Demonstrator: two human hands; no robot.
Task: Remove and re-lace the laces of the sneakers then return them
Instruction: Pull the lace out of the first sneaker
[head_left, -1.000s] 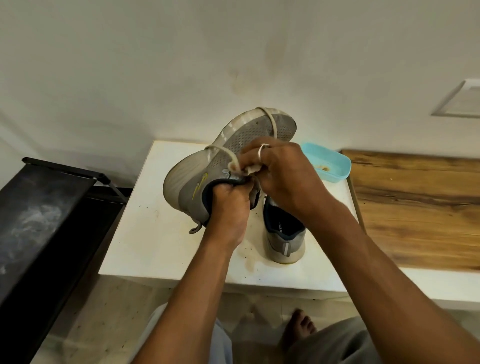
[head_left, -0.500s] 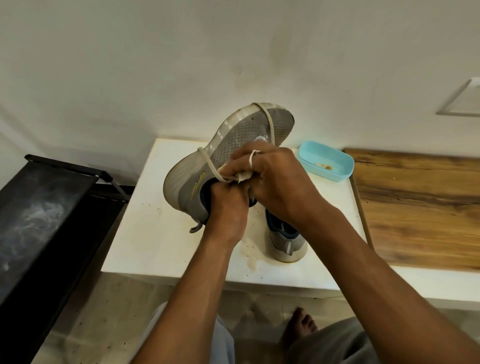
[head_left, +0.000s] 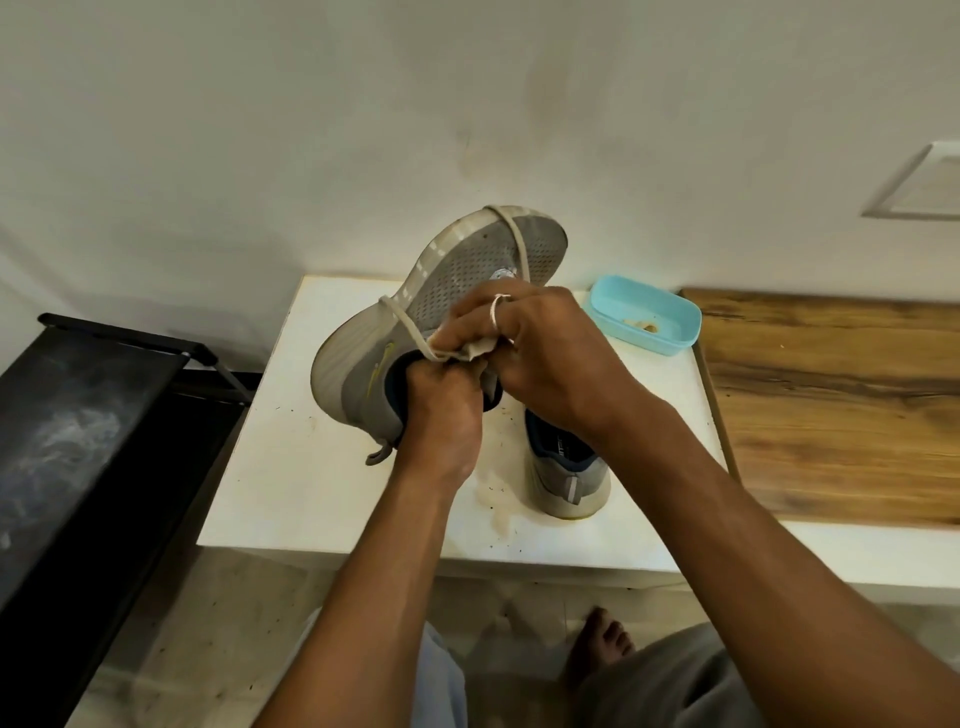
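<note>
A grey sneaker (head_left: 457, 291) is held tilted above the white table (head_left: 291, 467), toe up and away from me. My left hand (head_left: 441, 415) grips it at the dark collar. A beige lace (head_left: 511, 234) loops over the toe and round the sole's side. My right hand (head_left: 540, 353), a ring on one finger, pinches the lace and the tongue by the top eyelets. The second grey sneaker (head_left: 563, 467) stands on the table under my right wrist, heel toward me, its front hidden.
A light blue plastic tub (head_left: 644, 314) sits at the table's far right corner. A wooden top (head_left: 831, 405) adjoins on the right. A black rack (head_left: 93, 441) stands to the left. My bare foot (head_left: 597, 649) is on the floor below the table edge.
The held sneaker has tipped a little more upright and my right hand's fingers have shifted along the lace at the top eyelets. The left hand keeps its hold.
</note>
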